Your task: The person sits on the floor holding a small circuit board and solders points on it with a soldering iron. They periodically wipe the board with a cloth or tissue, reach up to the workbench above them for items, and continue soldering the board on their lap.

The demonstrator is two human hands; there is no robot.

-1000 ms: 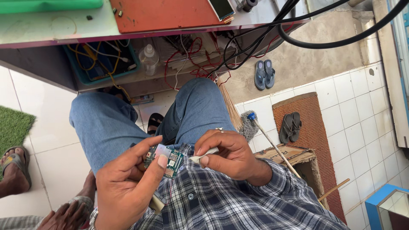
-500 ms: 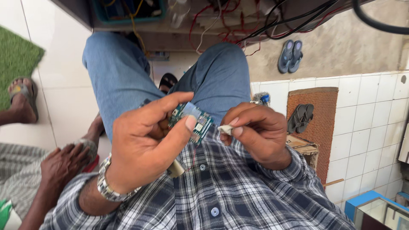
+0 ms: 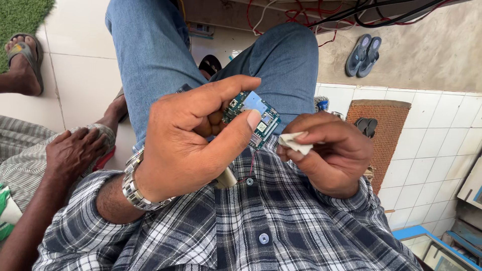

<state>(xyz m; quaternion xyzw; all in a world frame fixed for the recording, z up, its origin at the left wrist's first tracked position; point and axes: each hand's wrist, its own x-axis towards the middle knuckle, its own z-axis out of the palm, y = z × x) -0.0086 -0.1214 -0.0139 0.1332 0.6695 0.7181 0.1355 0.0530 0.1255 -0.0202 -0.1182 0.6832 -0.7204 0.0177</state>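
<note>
My left hand [image 3: 196, 135] grips a small green circuit board [image 3: 253, 116] between thumb and fingers, held over my lap and blue jeans [image 3: 160, 55]. A metal watch [image 3: 133, 183] sits on that wrist. My right hand [image 3: 329, 150] pinches a small folded white wipe [image 3: 295, 143] just right of the board, close to its edge but apart from it. A pale cylindrical object [image 3: 227, 177] pokes out under my left palm against my checked shirt [image 3: 251, 226]; what it is cannot be told.
Another person sits at the left: a hand [image 3: 75, 150] on a knee, a sandalled foot [image 3: 22, 62] by a green mat [image 3: 22, 15]. Red and black wires [image 3: 321, 12] hang at the top. Grey sandals [image 3: 364, 55], a brown doormat [image 3: 384, 135], white tiled floor [image 3: 437, 130].
The view has tilted down and closer to my lap; the workbench has left the frame. Both hands rose in the frame, and the board is turned more toward me, wipe still beside it.
</note>
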